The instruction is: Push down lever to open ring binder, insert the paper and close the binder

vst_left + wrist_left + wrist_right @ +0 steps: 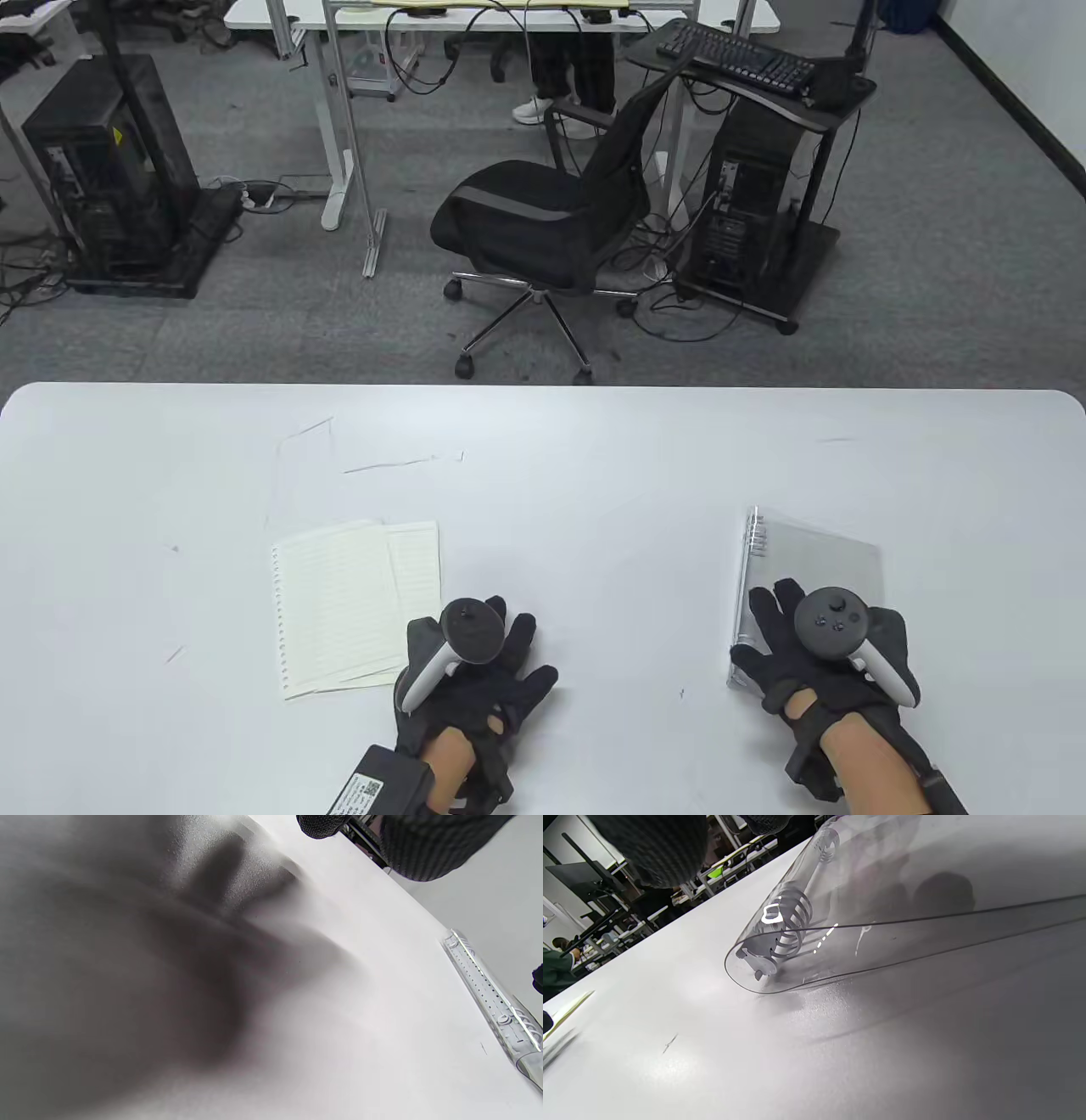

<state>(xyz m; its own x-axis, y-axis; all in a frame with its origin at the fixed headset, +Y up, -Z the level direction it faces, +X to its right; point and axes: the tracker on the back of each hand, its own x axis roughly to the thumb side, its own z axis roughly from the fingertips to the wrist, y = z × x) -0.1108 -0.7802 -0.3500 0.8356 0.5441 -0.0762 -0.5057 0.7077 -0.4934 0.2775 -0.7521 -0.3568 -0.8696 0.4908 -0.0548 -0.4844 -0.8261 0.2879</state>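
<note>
A clear plastic ring binder (810, 560) lies closed on the right of the white table (543, 475), its metal ring spine (755, 543) along its left side. My right hand (793, 649) rests flat on the binder's near half, fingers spread and straight. The spine and cover edge show close up in the right wrist view, ring binder (840, 921), and from the side in the left wrist view, ring binder (492, 1001). Lined punched paper sheets (356, 603) lie left of centre. My left hand (496, 671) lies flat on the table by the sheets' near right corner, fingers relaxed.
Beyond the table's far edge stand a black office chair (551, 221) and computer carts on grey carpet. Faint pencil marks (399, 463) cross the table behind the paper. A black box (377, 785) is strapped at my left wrist.
</note>
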